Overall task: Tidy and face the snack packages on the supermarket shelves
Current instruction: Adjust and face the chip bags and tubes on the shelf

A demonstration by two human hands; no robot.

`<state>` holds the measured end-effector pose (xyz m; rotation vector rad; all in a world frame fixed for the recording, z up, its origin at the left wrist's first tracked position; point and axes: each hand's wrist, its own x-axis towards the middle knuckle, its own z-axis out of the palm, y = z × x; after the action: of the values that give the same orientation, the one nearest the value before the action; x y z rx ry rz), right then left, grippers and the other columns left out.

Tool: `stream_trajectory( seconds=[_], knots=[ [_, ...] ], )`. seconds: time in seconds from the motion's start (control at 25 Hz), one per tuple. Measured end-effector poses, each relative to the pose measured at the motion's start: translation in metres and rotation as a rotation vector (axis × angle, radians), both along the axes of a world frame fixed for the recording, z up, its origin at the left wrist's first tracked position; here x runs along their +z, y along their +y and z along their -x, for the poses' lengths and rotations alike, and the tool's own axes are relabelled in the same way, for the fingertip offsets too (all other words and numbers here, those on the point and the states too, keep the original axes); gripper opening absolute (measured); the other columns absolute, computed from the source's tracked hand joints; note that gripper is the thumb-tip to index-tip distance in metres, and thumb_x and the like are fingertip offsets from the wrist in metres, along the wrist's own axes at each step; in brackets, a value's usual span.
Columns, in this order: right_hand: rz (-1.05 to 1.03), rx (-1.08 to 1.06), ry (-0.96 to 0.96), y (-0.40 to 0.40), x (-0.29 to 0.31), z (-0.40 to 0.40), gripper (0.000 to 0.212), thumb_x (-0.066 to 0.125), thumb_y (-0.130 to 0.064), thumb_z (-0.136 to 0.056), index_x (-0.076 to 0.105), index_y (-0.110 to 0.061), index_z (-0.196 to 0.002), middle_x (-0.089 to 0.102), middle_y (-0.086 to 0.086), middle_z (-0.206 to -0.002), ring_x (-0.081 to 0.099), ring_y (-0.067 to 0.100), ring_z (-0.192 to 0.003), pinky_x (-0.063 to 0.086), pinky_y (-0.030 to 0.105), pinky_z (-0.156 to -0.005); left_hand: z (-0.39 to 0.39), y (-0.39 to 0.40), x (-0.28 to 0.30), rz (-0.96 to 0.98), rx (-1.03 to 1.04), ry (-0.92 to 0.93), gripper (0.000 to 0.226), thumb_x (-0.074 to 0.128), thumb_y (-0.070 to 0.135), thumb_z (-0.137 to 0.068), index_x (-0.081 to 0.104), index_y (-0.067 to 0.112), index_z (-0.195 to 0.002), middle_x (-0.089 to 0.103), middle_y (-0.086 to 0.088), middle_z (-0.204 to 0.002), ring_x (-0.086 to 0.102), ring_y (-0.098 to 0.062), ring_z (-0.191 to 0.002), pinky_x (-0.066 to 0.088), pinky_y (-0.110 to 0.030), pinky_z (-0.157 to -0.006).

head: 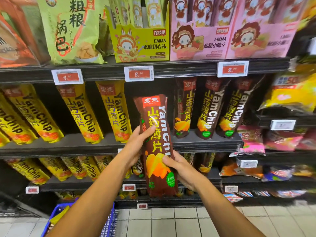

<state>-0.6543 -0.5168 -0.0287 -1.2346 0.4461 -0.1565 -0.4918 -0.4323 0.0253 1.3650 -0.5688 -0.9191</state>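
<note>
A tall brown YamChip pack [156,120] stands upright in the air in front of the middle shelf [109,147], label toward me. My left hand [137,142] grips its left side about halfway up, fingers curled over the front. My right hand [179,170] holds the lower right part, thumb across the printed chips. Three more brown YamChip packs [210,106] lean on the shelf to the right. Yellow YamChip packs [80,113] lean to the left. Behind the held pack the shelf shows a dark gap.
The top shelf carries a green bag [71,29], a yellow EMMA box [140,41] and pink EMMA boxes [227,38]. Price tags [138,73] line the shelf edges. A blue basket [109,221] sits on the tiled floor at lower left. Mixed snack bags [290,96] fill the right bay.
</note>
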Motion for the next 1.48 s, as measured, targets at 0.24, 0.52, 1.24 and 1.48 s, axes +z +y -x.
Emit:
stream_trajectory(
  seconds=[0.24,0.52,1.24,1.48],
  knots=[
    [0.049,-0.091,-0.021,0.047,0.021,0.039,0.051,0.075,-0.047,-0.080,0.059,-0.029,-0.125,0.072,0.004,-0.122,0.069,0.025,-0.113,0.057,0.037,-0.093,0.029,0.018,-0.004,0.021,-0.105,0.054,0.065,0.074,0.050,-0.074,0.057,0.016,-0.126,0.074,-0.005,-0.112,0.072,-0.023,-0.100,0.057,-0.034,-0.078],
    [0.114,-0.137,0.014,0.053,0.022,0.080,0.069,0.078,-0.050,-0.072,0.050,-0.030,-0.131,0.072,-0.004,-0.122,0.069,0.017,-0.112,0.058,0.026,-0.083,0.060,0.019,0.000,0.026,-0.245,0.002,0.062,0.076,0.052,-0.074,0.059,0.022,-0.124,0.074,-0.003,-0.113,0.071,-0.021,-0.102,0.057,-0.032,-0.079],
    [0.285,0.113,0.060,-0.122,-0.011,0.165,0.106,0.091,-0.011,-0.056,0.036,-0.030,-0.144,0.065,-0.004,-0.131,0.061,0.018,-0.123,0.051,0.041,-0.103,0.169,-0.076,0.001,-0.009,-0.277,-0.149,0.070,0.080,0.009,-0.070,0.050,0.018,-0.132,0.069,-0.005,-0.122,0.065,-0.022,-0.114,0.049,-0.039,-0.094],
    [0.509,0.040,-0.018,-0.141,0.007,0.150,0.092,0.089,-0.008,-0.054,0.049,-0.020,-0.135,0.072,-0.014,-0.116,0.067,0.004,-0.109,0.052,0.020,-0.088,0.178,-0.085,0.031,-0.006,-0.230,-0.427,0.075,0.090,0.015,-0.056,0.056,0.052,-0.111,0.070,0.020,-0.112,0.066,-0.002,-0.106,0.054,-0.018,-0.083]
  ],
)
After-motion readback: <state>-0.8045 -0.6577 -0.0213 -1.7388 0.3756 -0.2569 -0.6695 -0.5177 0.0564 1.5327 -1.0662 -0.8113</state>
